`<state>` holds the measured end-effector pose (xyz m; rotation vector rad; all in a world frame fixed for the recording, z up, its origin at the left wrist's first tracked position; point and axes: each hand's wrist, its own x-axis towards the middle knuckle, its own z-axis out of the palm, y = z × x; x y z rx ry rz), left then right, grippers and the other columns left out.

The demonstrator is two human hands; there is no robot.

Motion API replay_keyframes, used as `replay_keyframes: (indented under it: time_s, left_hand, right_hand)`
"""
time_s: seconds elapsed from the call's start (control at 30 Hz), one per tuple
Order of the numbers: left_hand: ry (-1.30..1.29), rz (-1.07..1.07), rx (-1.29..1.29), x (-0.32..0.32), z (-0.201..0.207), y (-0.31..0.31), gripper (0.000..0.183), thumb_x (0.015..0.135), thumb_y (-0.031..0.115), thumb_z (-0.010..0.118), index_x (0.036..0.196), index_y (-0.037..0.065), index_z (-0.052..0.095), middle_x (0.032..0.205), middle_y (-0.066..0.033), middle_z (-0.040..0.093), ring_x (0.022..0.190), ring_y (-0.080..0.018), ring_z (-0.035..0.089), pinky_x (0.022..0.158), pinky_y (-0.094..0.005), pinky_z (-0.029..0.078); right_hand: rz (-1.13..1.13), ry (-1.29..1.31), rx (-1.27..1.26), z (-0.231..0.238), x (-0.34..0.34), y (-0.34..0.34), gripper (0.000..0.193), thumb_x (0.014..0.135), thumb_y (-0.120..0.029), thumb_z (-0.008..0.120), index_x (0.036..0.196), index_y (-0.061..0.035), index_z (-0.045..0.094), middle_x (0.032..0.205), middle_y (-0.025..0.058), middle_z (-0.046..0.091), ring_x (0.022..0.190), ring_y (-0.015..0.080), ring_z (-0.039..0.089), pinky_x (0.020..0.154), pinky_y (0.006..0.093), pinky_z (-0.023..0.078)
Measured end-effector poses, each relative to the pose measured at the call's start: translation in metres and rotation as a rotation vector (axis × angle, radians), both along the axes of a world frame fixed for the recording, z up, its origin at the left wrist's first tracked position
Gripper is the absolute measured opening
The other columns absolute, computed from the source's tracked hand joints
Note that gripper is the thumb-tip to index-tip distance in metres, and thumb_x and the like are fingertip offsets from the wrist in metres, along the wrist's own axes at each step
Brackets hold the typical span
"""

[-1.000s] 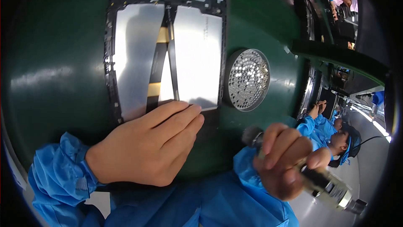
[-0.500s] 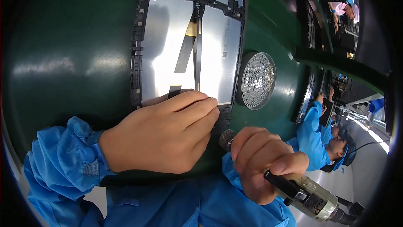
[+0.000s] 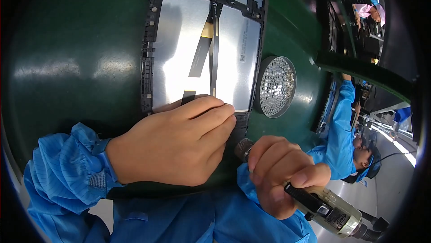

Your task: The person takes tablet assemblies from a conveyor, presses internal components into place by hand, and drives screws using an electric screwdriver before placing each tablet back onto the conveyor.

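Right hand [image 3: 280, 171]: grip wrapped around electric screwdriver [image 3: 314, 200], tip at tablet frame's [image 3: 202, 45] near corner. Left hand [image 3: 173, 146]: flat, pressing the frame's near edge on the green bench [image 3: 67, 41]. Screw dish [image 3: 276, 86] just beside. Risk: driver slipping, scarring the silver panels.

Your table [image 3: 67, 41] is dark green, smooth and glossy. The tablet frame [image 3: 148, 63] before you is matt black plastic around brushed, reflective metal plates [image 3: 177, 50]. The round dish [image 3: 277, 86] holds shiny metal screws. Your sleeves [image 3: 63, 171] are blue woven cloth; your screwdriver [image 3: 330, 209] is glossy plastic.
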<state>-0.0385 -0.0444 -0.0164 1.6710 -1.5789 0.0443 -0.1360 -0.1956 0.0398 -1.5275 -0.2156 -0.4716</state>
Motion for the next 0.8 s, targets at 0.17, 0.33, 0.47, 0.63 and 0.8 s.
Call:
replay_keyframes:
  time_s: [0.17,0.33,0.47,0.63,0.8]
  left_hand:
    - [0.013,-0.004,0.008,0.005,-0.004,-0.002,0.008,0.073,0.003,0.070,0.076,-0.004,0.070,0.099,-0.0191,0.066,0.099,-0.0324,0.063,0.090,-0.0409,0.051]
    - [0.018,0.000,0.020,0.003,-0.005,-0.013,0.008,0.073,0.003,0.069,0.076,-0.004,0.070,0.100,-0.0185,0.066,0.100,-0.0321,0.062,0.090,-0.0401,0.051]
    - [0.021,0.007,0.025,0.006,-0.005,-0.017,0.008,0.073,0.004,0.070,0.076,-0.003,0.070,0.100,-0.0180,0.065,0.100,-0.0317,0.062,0.090,-0.0400,0.051]
    - [0.046,-0.011,0.030,0.013,-0.003,-0.013,0.008,0.071,0.004,0.069,0.075,-0.003,0.070,0.101,-0.0174,0.065,0.101,-0.0308,0.061,0.090,-0.0391,0.051]
    - [0.070,-0.028,0.053,0.017,-0.002,-0.017,0.009,0.072,0.004,0.068,0.077,-0.003,0.070,0.102,-0.0171,0.064,0.101,-0.0302,0.061,0.091,-0.0387,0.051]
  right_hand:
    - [-0.017,0.014,-0.006,-0.003,0.004,0.000,0.038,0.070,0.001,0.070,0.101,-0.0036,0.048,0.063,0.0090,0.055,0.053,0.0204,0.056,0.052,0.0350,0.050]
    - [-0.012,0.015,0.001,-0.005,0.006,-0.012,0.039,0.069,0.005,0.068,0.101,-0.0030,0.048,0.063,0.0095,0.055,0.052,0.0209,0.056,0.052,0.0362,0.051]
    - [0.010,0.051,-0.025,-0.002,0.007,-0.015,0.038,0.068,0.008,0.065,0.100,-0.0030,0.048,0.063,0.0099,0.056,0.052,0.0220,0.056,0.054,0.0381,0.051]
    - [0.057,0.016,-0.126,-0.008,0.018,-0.014,0.031,0.078,-0.004,0.061,0.103,-0.0070,0.044,0.060,0.0042,0.052,0.047,0.0162,0.051,0.047,0.0319,0.045]
    - [0.060,-0.001,-0.150,-0.008,0.018,-0.019,0.032,0.076,-0.004,0.062,0.103,-0.0068,0.044,0.061,0.0041,0.053,0.047,0.0165,0.052,0.048,0.0326,0.047]
